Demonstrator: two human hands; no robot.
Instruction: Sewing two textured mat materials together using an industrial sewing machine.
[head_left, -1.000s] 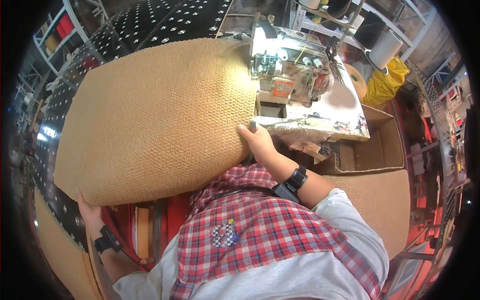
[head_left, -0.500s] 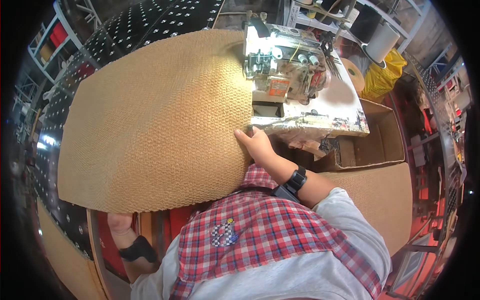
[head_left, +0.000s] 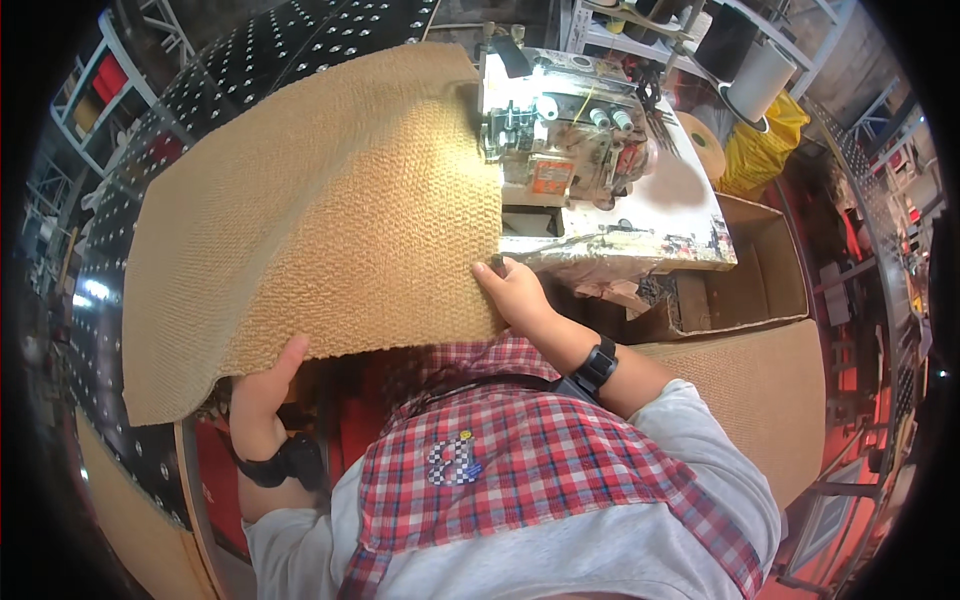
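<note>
A large tan woven mat [head_left: 330, 220] spreads across the table, its right edge against an industrial sewing machine [head_left: 570, 130] with a lit lamp. My left hand [head_left: 262, 390] grips the mat's near edge, thumb on top and the other fingers hidden beneath; the mat is lifted and creased there. At the mat's right edge, just below the machine, my right hand [head_left: 517, 295] pinches the mat with the thumb above. A small dark bit shows beside its index finger; I cannot tell what it is.
The machine stands on a worn white tabletop [head_left: 680, 210]. An open cardboard box [head_left: 765, 260] sits at the right, above another tan mat [head_left: 750, 400]. A yellow bag [head_left: 765, 150] and a white thread cone [head_left: 762, 80] are behind. A black studded table surface [head_left: 300, 50] lies at the far left.
My left hand has moved up and right, its thumb now over the mat's near edge. That edge has risen and folded, and the mat's far edge has shifted slightly. My right hand has barely moved.
</note>
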